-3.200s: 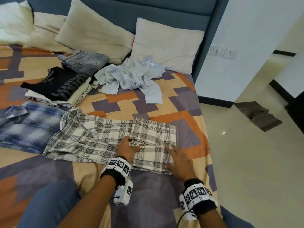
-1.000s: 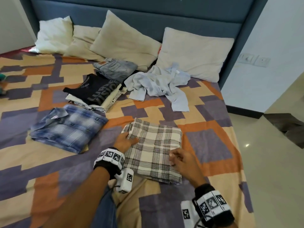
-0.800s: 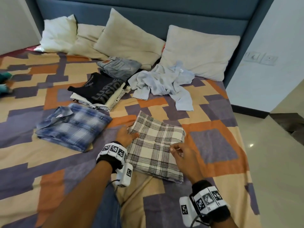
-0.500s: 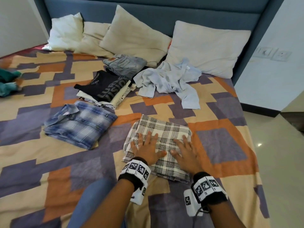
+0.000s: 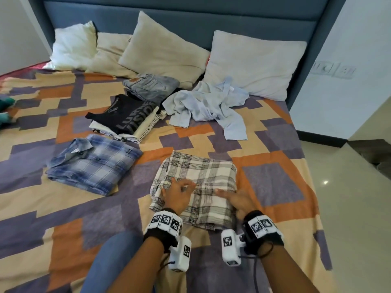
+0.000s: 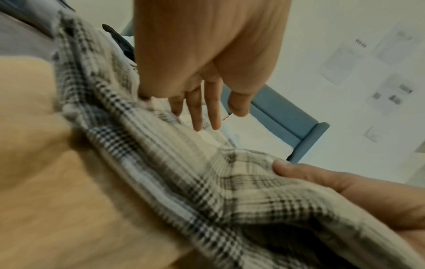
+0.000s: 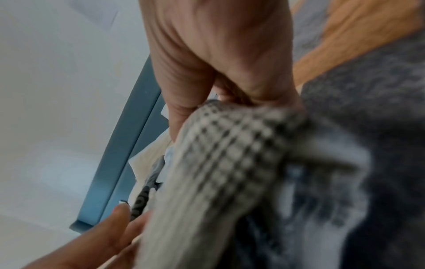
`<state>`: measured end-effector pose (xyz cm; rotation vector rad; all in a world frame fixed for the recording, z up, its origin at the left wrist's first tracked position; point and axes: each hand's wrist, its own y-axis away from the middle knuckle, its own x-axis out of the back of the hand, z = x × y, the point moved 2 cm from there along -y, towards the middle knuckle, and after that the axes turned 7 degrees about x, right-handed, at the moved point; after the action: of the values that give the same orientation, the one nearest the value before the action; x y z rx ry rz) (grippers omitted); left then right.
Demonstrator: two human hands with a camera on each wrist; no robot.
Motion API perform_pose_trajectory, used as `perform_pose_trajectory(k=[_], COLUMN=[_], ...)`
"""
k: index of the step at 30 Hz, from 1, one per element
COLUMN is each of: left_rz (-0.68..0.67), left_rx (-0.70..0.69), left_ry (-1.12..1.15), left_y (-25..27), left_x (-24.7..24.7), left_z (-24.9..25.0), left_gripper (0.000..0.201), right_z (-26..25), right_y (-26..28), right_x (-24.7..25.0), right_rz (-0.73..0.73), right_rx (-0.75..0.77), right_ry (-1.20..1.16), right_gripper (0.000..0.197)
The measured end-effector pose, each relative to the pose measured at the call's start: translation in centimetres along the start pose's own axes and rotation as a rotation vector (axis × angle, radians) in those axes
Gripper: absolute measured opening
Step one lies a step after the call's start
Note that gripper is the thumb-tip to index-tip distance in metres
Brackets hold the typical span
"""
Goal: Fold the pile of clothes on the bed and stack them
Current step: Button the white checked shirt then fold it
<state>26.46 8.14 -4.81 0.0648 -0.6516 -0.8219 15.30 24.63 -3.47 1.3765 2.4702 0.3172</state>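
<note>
- The left hand point(image 5: 177, 196) rests on the near-left part of the folded cream-and-black plaid shirt point(image 5: 203, 180). Its fingers point(image 6: 204, 109) are straight and slightly spread, tips on or just above the cloth, pinching nothing.
- The right hand point(image 5: 238, 200) is at the shirt's near-right edge. In the right wrist view its thumb lies on top while the fingers point(image 7: 239, 94) curl under the fold, so it seems to be gripping that edge.
- The plaid shirt lies near the middle of the bed point(image 5: 273, 182), just in front of the person, apart from the other garments.
- Handling, as a judgement: the shirt looks light, soft and limp, several layers thick. It will sag and unfold if lifted by one corner, so it is best taken with both hands slid under opposite sides, layers kept together.
- To its left lies a folded blue plaid shirt point(image 5: 93, 163). Farther off, a black printed T-shirt point(image 5: 124, 115) tops a small stack, with folded grey jeans point(image 5: 152, 85) beyond.
- A crumpled pale-blue shirt point(image 5: 207, 104) lies unfolded at the far right, below the pillows point(image 5: 254, 64).
- Hard to make out: both wrist views are blurred, the right fingertips are hidden under the cloth, and the garments under the black T-shirt show only their edges. A teal thing at the left border is cut off.
</note>
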Motion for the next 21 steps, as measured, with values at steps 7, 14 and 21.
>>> perform_pose_trajectory(k=[7,14,21], left_rz=[-0.111,-0.448,-0.491], left_rx=[0.005,0.106,0.367], left_ry=[0.181,1.179,0.783], left_y=[1.9,4.6,8.1], left_x=[2.1,4.9,-0.9], left_z=[6.5,11.3,2.8], left_gripper=[0.055,0.089,0.063], right_z=[-6.3,-15.6,-0.2], right_y=[1.9,6.9,9.4], right_x=[-2.6,-2.0,3.6], right_rz=[-0.101,-0.046,-0.106], right_rx=[0.414,1.165,1.152], right_ry=[0.455,1.399,1.755], right_gripper=[0.045,0.044,0.024])
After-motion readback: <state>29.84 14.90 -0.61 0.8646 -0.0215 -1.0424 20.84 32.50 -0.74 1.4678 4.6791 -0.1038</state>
